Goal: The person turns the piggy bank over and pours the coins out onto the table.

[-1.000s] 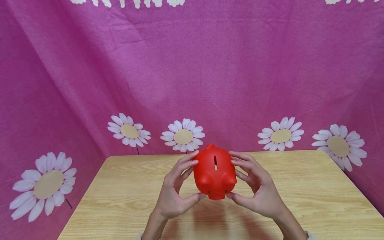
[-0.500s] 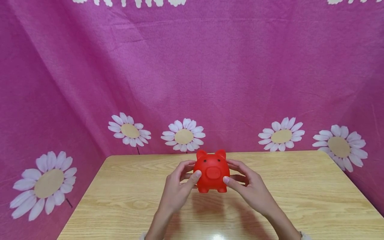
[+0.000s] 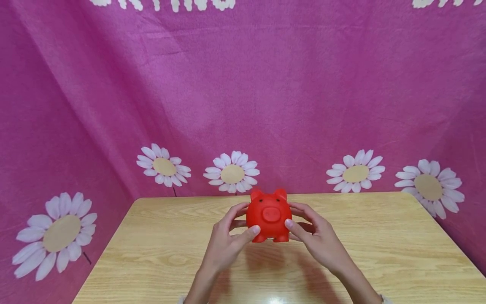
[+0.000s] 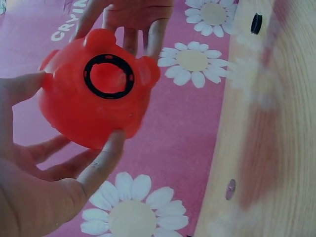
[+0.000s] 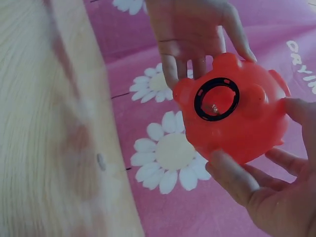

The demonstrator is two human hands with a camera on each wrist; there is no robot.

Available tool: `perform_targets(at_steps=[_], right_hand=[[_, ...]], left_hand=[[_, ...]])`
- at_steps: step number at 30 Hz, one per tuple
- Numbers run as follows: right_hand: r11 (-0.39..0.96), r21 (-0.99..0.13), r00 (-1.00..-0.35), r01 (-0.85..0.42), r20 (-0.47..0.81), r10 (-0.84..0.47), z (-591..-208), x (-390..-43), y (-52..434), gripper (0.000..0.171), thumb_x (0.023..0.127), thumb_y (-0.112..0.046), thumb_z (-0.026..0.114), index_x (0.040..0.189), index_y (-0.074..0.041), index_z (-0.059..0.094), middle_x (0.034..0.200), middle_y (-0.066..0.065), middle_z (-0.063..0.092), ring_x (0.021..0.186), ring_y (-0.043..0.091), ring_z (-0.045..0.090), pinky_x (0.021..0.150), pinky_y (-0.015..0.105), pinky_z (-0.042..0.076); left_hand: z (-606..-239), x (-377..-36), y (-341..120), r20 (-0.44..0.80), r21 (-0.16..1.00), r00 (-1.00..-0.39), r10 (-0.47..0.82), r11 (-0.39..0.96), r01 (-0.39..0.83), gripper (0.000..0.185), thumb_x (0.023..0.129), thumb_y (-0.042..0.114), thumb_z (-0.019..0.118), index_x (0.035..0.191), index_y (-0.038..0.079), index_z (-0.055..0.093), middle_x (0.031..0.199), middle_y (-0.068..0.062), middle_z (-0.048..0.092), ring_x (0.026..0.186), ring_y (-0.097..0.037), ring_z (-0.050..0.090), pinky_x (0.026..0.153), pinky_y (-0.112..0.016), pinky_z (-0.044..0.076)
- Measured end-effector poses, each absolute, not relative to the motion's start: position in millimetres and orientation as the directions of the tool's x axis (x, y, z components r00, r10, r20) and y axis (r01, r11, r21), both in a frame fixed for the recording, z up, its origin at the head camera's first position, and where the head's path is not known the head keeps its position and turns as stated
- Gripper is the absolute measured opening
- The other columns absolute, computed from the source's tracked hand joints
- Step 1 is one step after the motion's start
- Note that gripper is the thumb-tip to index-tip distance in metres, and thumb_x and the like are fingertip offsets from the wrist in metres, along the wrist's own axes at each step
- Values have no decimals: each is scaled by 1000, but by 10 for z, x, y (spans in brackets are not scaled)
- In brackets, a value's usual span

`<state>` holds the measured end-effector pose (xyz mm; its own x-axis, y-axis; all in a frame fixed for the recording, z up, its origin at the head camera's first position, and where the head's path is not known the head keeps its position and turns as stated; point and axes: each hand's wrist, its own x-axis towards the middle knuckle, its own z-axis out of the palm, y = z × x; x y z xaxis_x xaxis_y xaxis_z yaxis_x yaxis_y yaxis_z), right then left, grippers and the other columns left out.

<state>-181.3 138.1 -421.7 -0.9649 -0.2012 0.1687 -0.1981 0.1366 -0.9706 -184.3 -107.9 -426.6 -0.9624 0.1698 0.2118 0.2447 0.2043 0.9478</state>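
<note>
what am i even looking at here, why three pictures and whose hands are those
These are three cameras on one person, no machine. The wide picture comes from a camera on the head, looking down at a wooden table with pink daisy cloth behind it. The other two come from cameras on each wrist, so they look tilted and close. The left hand and right hand hold a red piggy bank between them, just above the table, snout toward the person. The wrist views show its underside, with a round black-ringed plug. Nothing else shows on the table.
</note>
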Motion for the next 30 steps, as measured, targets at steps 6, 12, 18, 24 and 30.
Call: perform_targets(at_steps=[6,12,18,24,30], right_hand=[[-2,-879,-855,-476,463,-233,-4132,-1712,1433,60,94,7,75,150,-5,56,153,10,60,128,16,70,95,30,65],[-203,-669,-613,-715,739,-280,-4098,-1725,1464,81,72,32,75,147,12,51,161,23,48,147,25,55,106,36,60],[-143,-719,-665,-680,687,-295,-4163,-1792,1495,80,74,28,78,147,10,52,160,19,49,143,21,57,105,35,61],[7,-814,-784,-581,558,-270,-4163,-1793,1494,71,86,15,78,151,-3,55,153,2,60,133,14,66,96,32,65],[61,-864,-841,-501,469,-270,-4165,-1785,1476,60,97,5,72,153,-7,56,147,-5,64,121,12,72,92,29,66]], left_hand=[[-4194,-1784,-1100,542,831,-814,208,11,556,71,88,9,84,153,16,57,154,-11,60,132,-27,63,98,-36,65],[-4159,-1802,-1155,758,643,-591,277,-169,747,78,79,-11,83,150,0,52,162,-24,46,150,-32,51,113,-46,56],[-4212,-1840,-1163,706,697,-643,297,-131,705,78,79,-11,83,150,2,52,163,-21,46,149,-30,52,113,-44,56],[-4200,-1823,-1155,590,795,-764,261,-18,607,76,85,5,85,154,15,54,157,-9,57,139,-29,62,106,-39,61],[-4167,-1800,-1129,436,892,-879,195,36,451,65,91,19,84,151,22,59,149,-6,64,122,-35,70,93,-34,66]])
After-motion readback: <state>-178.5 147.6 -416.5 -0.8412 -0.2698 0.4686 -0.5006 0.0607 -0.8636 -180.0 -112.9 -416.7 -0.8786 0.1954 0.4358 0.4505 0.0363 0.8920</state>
